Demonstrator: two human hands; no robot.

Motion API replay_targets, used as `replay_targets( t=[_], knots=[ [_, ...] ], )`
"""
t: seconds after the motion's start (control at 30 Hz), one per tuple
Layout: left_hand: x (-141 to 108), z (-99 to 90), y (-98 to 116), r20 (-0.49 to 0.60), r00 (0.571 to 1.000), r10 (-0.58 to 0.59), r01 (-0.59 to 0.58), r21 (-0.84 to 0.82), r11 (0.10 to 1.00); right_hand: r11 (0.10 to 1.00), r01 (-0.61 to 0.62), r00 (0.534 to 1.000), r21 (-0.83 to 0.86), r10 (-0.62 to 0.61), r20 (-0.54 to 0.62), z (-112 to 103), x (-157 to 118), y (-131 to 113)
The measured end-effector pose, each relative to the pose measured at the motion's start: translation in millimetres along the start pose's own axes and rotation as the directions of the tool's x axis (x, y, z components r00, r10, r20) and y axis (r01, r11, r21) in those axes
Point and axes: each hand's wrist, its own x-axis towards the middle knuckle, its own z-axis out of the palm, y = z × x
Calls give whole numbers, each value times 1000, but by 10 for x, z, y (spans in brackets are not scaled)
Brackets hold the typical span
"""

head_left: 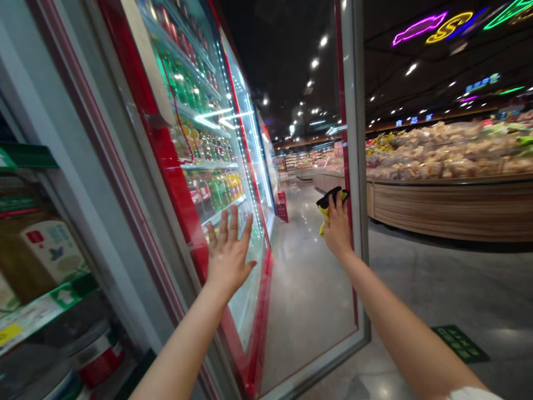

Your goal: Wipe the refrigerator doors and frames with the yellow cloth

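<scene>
A cloth [323, 201] is gripped by the right hand [338, 225] near the glass door's [308, 294] outer edge; the left hand [230, 258] is splayed. The cooler [172, 186] is stocked with apparently filled bottles [217, 190].

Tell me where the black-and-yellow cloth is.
Right of centre in the head view, the black-and-yellow cloth is in the right hand, near the glass door frame.

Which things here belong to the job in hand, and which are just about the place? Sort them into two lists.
In the job:
- cloth, under the right hand
- glass door, behind the cloth
- left hand, spread; contact unclear

Just about:
- bottles
- yellow neon sign
- wooden stand
- green floor sign
</scene>
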Motion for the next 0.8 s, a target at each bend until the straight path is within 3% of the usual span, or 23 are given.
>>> replay_targets(
  t=[0.07, 0.13, 0.2, 0.27, 0.37, 0.43, 0.5, 0.53, 0.6, 0.7, 0.73, 0.8],
  knots=[
    [71, 56, 176, 35, 998, 51, -52, 12, 999, 1000, -2, 1000, -27, 3, 23, 54, -236, -25],
    [133, 107, 297, 60, 996, 66, -68, 32, 997, 996, 81, 994, -46, -77, 82, 102, -443, -143],
    [173, 147, 357, 68, 996, 53, -56, 47, 997, 977, 212, 966, -32, -205, 156, 104, -467, -259],
    [192, 172, 370, 64, 997, 45, -48, 48, 998, 959, 283, 942, -3, -278, 190, 60, -322, -291],
    [201, 192, 361, 61, 997, 43, -45, 40, 998, 986, 167, 977, -9, -164, 135, 15, -148, -167],
    [207, 201, 360, 69, 997, 42, -44, 32, 999, 999, 16, 998, -42, -13, 69, 52, -267, -75],
    [215, 210, 362, 81, 996, 44, -46, 21, 999, 996, -58, 998, -60, 61, 35, 122, -528, -78],
    [218, 214, 363, 82, 996, 47, -48, 16, 999, 998, -35, 998, -54, 38, 42, 158, -649, -125],
    [224, 226, 359, 69, 996, 56, -56, 8, 998, 992, 125, 988, -5, -124, 95, 215, -741, -280],
    [236, 256, 337, 26, 997, 72, -72, -3, 997, 925, 370, 915, 85, -379, 140, 237, -377, -465],
    [242, 268, 328, 15, 997, 77, -77, -7, 997, 919, 384, 910, 95, -393, 129, 227, -178, -466],
    [254, 290, 314, 4, 997, 80, -80, -12, 997, 946, 311, 944, 94, -319, 82, 207, 153, -355]
  ],
)
